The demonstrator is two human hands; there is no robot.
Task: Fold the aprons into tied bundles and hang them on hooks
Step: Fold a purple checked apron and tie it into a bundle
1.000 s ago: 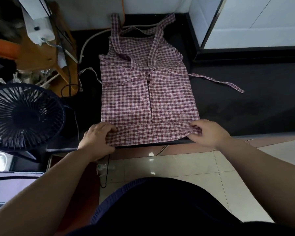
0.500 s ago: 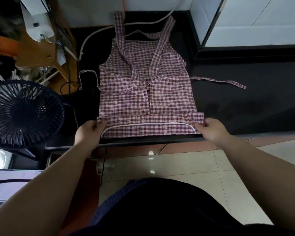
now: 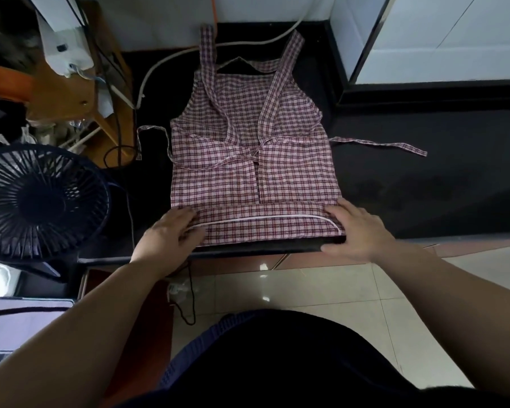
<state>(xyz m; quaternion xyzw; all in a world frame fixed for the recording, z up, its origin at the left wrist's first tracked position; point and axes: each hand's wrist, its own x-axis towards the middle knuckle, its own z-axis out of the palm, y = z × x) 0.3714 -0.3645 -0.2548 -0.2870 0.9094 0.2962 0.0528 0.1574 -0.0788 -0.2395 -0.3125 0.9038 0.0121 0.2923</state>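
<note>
A red-and-white checked apron (image 3: pixel 248 160) lies flat on the black counter (image 3: pixel 424 184), bib and neck straps pointing away from me. Its near hem is folded up into a band (image 3: pixel 265 225) with a white piped edge showing. My left hand (image 3: pixel 168 234) lies on the band's left end, fingers spread flat on the cloth. My right hand (image 3: pixel 357 228) rests at the band's right end, fingers straight on the cloth and thumb along the counter's front edge. One waist tie (image 3: pixel 380 144) trails right across the counter, the other (image 3: pixel 150 134) loops off to the left.
A dark round fan (image 3: pixel 39 201) stands close on the left. Behind it are a wooden stool (image 3: pixel 71 92), cables and a white appliance (image 3: pixel 62 39). A white hose (image 3: pixel 171 58) curves along the back wall. A white cabinet (image 3: pixel 442 36) rises at back right. Tiled floor (image 3: pixel 321 290) lies below the counter edge.
The near hem has been turned up and over into a folded band showing the white piping. Both hands went from gripping the hem's corners to lying flat on the band's ends.
</note>
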